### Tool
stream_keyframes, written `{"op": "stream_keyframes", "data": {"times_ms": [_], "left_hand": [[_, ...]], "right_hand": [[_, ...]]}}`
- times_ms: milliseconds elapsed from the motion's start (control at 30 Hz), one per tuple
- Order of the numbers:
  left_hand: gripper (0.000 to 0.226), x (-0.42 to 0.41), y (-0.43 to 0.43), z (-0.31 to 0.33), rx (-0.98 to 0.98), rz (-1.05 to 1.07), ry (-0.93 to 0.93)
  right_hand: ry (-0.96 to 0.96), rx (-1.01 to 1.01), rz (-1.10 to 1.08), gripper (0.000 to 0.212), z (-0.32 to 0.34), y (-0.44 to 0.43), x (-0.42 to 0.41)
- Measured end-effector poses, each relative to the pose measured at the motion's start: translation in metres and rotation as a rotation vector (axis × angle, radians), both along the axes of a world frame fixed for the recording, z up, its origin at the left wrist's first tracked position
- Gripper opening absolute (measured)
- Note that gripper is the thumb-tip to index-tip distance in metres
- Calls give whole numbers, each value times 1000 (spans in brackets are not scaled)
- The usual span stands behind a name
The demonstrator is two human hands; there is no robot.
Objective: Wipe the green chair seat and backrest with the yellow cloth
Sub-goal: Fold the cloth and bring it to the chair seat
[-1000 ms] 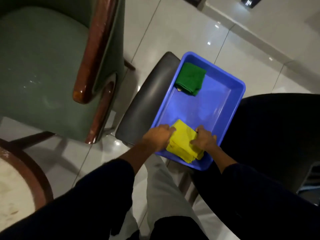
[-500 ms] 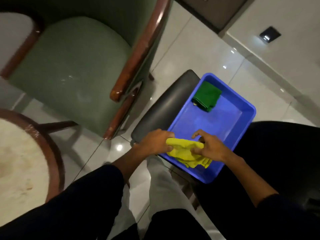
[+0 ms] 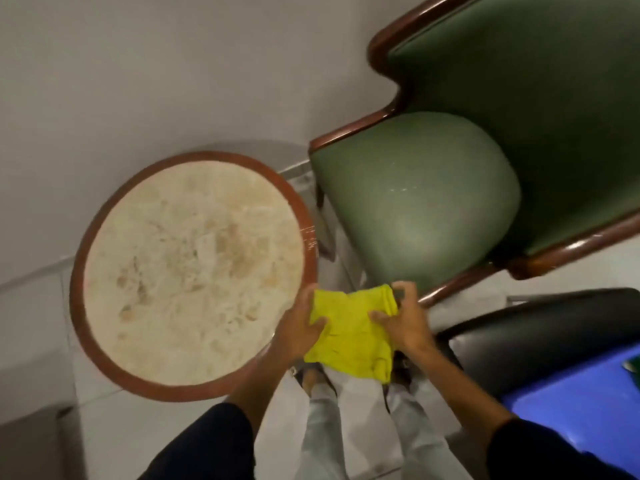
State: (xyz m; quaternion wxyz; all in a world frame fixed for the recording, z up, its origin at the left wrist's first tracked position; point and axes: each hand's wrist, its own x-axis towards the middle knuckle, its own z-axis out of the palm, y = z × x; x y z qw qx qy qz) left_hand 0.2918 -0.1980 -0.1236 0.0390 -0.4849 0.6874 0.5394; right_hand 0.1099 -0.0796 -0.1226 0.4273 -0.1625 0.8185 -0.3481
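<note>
The yellow cloth [image 3: 349, 332] hangs crumpled between both hands, in the air over my legs and just in front of the green chair. My left hand [image 3: 298, 332] grips its left edge, and my right hand [image 3: 403, 322] pinches its right side and top corner. The green chair seat [image 3: 415, 199] is a rounded cushion at the upper right, with a few pale specks on it. Its green backrest [image 3: 540, 81] rises behind, framed by a glossy brown wooden rail [image 3: 374, 112]. The cloth touches neither seat nor backrest.
A round side table with a stained pale top and brown rim [image 3: 194, 386] stands at my left, close to the chair. A black padded seat [image 3: 512, 341] carries a blue tray [image 3: 571, 420] at the lower right. Pale floor tiles and a wall lie beyond.
Both hands have lifted the yellow cloth out of the blue tray and carried it left, in front of the green chair. The view has swung left, bringing the round table into sight.
</note>
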Motion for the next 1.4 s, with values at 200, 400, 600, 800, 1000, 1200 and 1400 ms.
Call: {"op": "stream_keyframes", "data": {"times_ms": [200,400,600,800,1000,1200,1400], "left_hand": [[96,89,-75,-52,-297,-97,-176],[67,108,-153,-86,-877,-139,-298],[62,122,-193,-136,-806,-17,-527],[62,126,-195,-146,-827,17,-504],[61,123,-196,-147,-954,43,-539],[60,123,-194,-145,-969,55,-533],[62,118,-193,-130,-811,295,-351]], "right_hand": [[381,81,108,61,-42,-107,85],[599,277,26,83,-83,-143,170],[617,412,-95,97,-113,-204,194],[821,389,-36,83,-132,-251,131],[900,257,324,69,-134,-329,78],[951,65,729,60,-134,-419,66],[950,-108,1180,60,-130,-363,102]]}}
